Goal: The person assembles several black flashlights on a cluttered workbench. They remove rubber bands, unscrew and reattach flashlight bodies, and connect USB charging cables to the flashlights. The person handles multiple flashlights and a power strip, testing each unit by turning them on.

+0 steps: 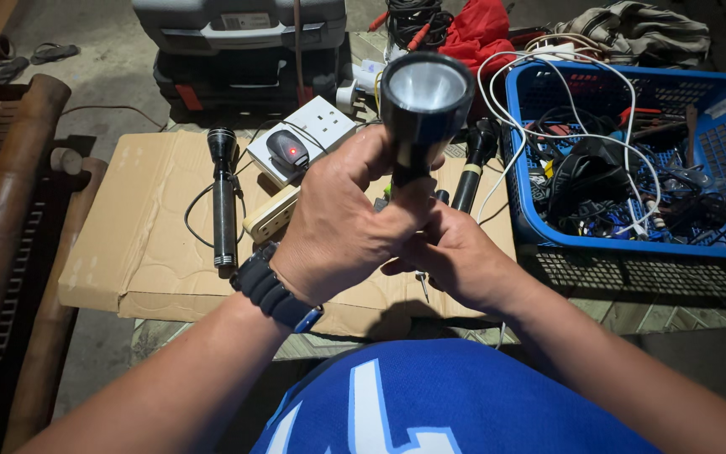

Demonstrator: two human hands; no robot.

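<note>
Centre of frame: both hands together on a black metal flashlight with a wide round reflector head (424, 105), held upright above the cardboard, lens facing the camera. Left hand (342, 223) wrapped round the barrel just under the head, fingers closed tight; black beaded wristband (272, 288) on that wrist. Right hand (457, 256) closed on the barrel's lower end, touching the left hand; the tail of the flashlight is hidden between the palms.

Below the hands: flattened brown cardboard sheet (140, 240) on the floor. On it, left of centre, a slim black flashlight with a silver band (223, 197) lying lengthwise. Just right of that, a white square socket block (302, 134) with a dark plug showing a red light. A third black flashlight (472, 168) lies partly behind the hands.

Right of frame: blue plastic mesh basket (716, 244) holding tangled cables and tools. Top centre: grey hard tool case (241, 29).
</note>
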